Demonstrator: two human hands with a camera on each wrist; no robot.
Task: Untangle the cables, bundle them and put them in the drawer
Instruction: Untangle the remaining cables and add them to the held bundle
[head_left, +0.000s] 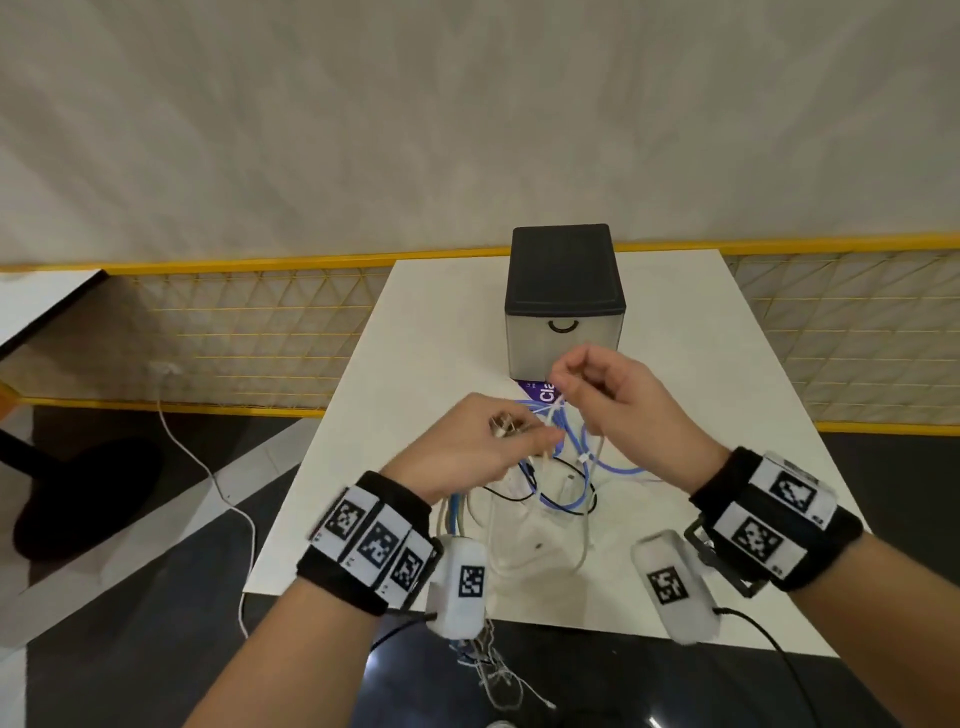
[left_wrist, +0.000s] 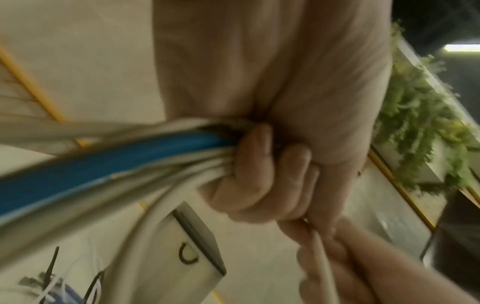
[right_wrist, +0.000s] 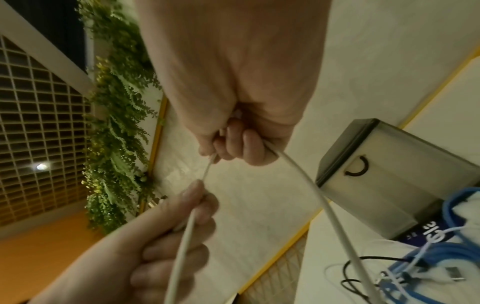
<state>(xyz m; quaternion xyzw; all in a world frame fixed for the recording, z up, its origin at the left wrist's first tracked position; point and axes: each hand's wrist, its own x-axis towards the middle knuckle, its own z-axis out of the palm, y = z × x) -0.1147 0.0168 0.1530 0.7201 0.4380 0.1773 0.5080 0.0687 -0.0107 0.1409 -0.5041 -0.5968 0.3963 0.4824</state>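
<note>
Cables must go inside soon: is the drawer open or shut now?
Shut: the drawer front sits flush under the black top, handle untouched.

Head view: I read even, bright light, soft shadows, lines bowed toward the edges. Both wrist views: dimmer, yellowish, grainy; my left wrist view smears its blue cable (left_wrist: 78, 174) with motion blur.
</note>
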